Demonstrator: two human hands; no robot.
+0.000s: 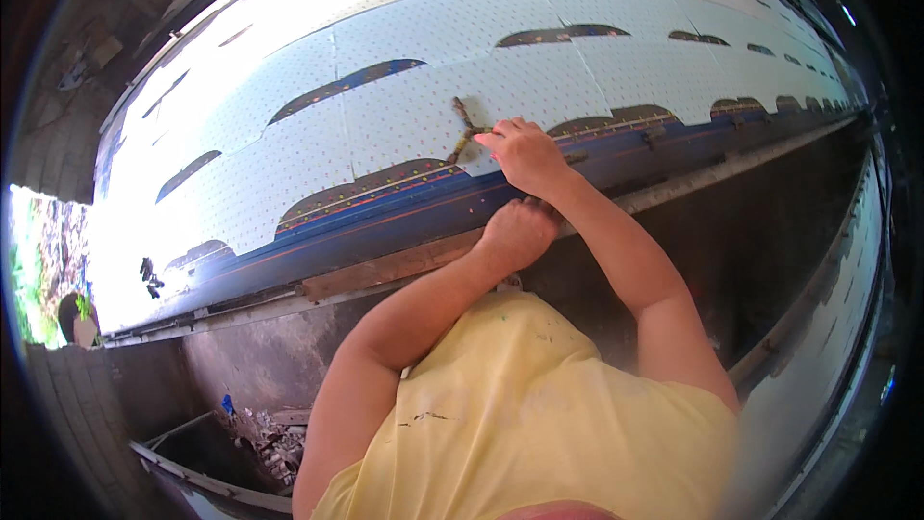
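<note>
Forked tool (469,131) sits near the table's (385,219) near edge, just left of the right hand (526,156), whose fingers pinch its stem; prongs splay leftward. Left hand (520,231), farther off, curls at that edge; can't tell if gripping.

Clear passage lies over the patterned sheet (409,120), left of the forked brown piece (461,147); that piece, at the right fingers (497,138), obstructs the way; the left fingers (545,216) block the near edge of the surface (404,223).
</note>
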